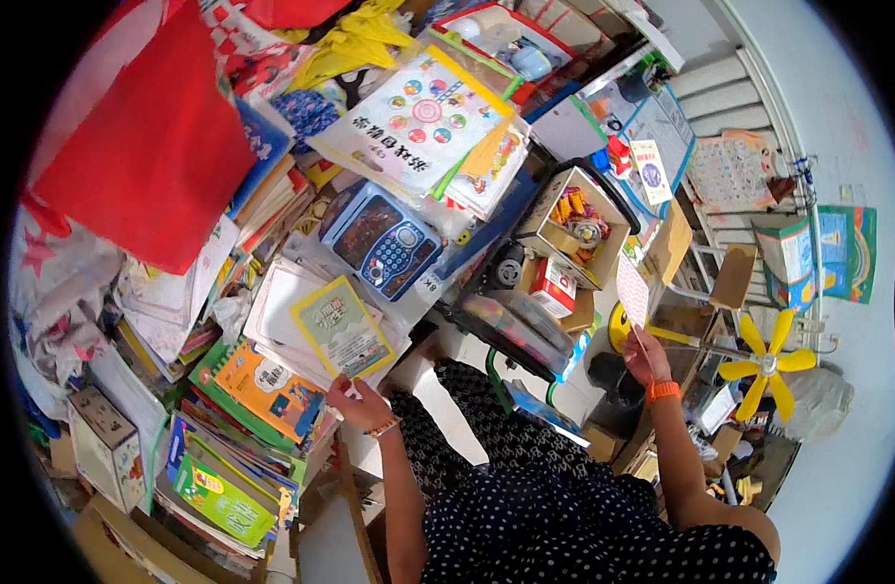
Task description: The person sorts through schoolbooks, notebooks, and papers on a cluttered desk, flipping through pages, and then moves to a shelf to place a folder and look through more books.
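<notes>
My left hand is at the near corner of a yellow-edged printed card, with fingertips against it. That card rests over white papers. On the right, my right hand grips a thin card with a pink-and-white pattern, raised above the clutter. Between the hands, nearer the right, are an open box holding wrapped items, a red and white carton and a clear case. A blue toy with a keypad lies beyond my left hand.
Stacked books and a patterned box stand at the left. Red cloth covers the upper left. A white plastic folder lies at the top. A yellow-bladed fan is beside my right forearm, near white railings.
</notes>
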Demonstrator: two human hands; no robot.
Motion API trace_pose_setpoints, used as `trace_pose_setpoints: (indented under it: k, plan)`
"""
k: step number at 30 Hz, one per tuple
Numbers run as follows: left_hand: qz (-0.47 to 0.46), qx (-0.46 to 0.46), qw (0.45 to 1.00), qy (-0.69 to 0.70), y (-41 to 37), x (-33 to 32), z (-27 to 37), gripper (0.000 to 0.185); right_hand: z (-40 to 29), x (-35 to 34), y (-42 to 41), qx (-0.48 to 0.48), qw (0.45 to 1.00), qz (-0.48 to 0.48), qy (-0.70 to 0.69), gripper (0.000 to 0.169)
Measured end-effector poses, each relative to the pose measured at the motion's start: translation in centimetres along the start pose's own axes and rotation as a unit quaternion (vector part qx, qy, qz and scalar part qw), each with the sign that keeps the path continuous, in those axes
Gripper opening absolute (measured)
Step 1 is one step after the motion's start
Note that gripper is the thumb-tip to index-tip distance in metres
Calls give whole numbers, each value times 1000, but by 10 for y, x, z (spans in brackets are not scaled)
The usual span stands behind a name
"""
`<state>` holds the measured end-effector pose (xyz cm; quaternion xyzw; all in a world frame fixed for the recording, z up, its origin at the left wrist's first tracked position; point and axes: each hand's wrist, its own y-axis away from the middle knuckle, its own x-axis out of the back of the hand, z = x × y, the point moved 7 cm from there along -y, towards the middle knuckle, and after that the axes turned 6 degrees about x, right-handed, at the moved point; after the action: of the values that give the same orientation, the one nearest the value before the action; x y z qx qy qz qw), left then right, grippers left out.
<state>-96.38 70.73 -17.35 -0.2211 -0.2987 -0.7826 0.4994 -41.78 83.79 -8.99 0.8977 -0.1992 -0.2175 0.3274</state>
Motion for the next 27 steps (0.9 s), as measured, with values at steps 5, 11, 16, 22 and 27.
trace_pose_setpoints:
  k: [5, 11, 16, 22, 27]
  plan:
    - [-128, -83, 970, 188, 33, -21, 85, 14, 18, -4, 29, -45, 997, -62, 13, 14]
    - [-467, -72, 862, 184, 104, -141, 251, 20, 16, 27, 55, -40, 998, -27, 26, 18]
    - [-390, -396, 825, -106, 126, -264, 274, 32, 19, 57, 70, -23, 999, 20, 15, 31]
    - [-402, -448, 762, -239, 138, -311, 278, 28, 34, 97, 80, -6, 997, 59, -44, 30]
    - [-420, -495, 715, -260, 146, -316, 277, 25, 51, 113, 74, -11, 996, 80, -29, 28]
